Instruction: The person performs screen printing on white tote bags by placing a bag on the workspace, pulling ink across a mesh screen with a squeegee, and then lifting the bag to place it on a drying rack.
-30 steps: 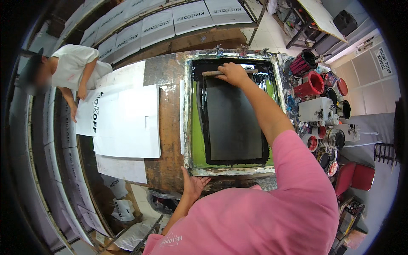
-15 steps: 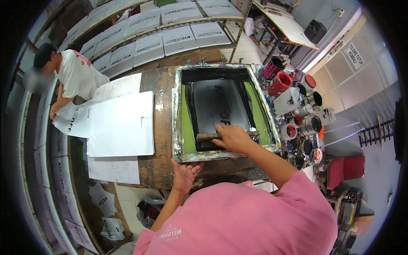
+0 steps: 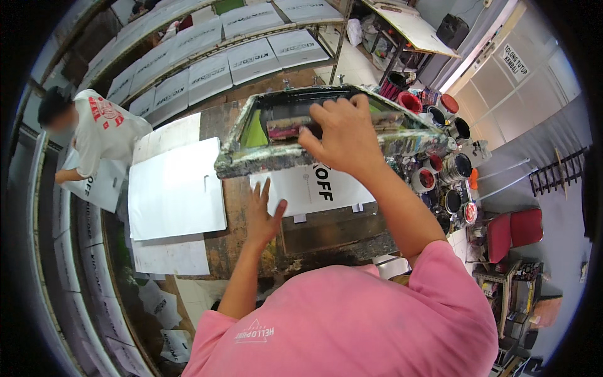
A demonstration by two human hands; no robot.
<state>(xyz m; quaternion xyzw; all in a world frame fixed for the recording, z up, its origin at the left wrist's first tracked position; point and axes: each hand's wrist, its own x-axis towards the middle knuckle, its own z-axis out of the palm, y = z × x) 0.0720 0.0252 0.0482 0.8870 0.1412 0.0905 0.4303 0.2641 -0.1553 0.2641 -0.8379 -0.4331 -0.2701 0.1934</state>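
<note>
A screen-printing frame [image 3: 251, 160], its edges crusted with paint, is tilted up with its near side off the table. My right hand [image 3: 345, 135] is closed on a squeegee [image 3: 286, 129] lying across the raised frame. Beneath the frame's near edge, a flat white bag [image 3: 301, 191] with fresh black lettering lies on the printing board [image 3: 333, 232]. My left hand [image 3: 264, 217] is open with fingers spread, at the left edge of that bag. The far part of the bag is hidden under the frame.
Left of the frame lies a stack of blank white bags [image 3: 176, 188]. Crowded paint cans [image 3: 455, 166] stand at the right. A co-worker [image 3: 103, 125] at the far left handles a printed bag [image 3: 100, 185]. Racks of printed bags [image 3: 210, 78] line the back; a red chair [image 3: 524, 226] is at right.
The frame has swung up from the table, uncovering the printed bag. My right hand rose with the squeegee; my left hand left the frame's edge for the bag. The co-worker's bag moved off the stack.
</note>
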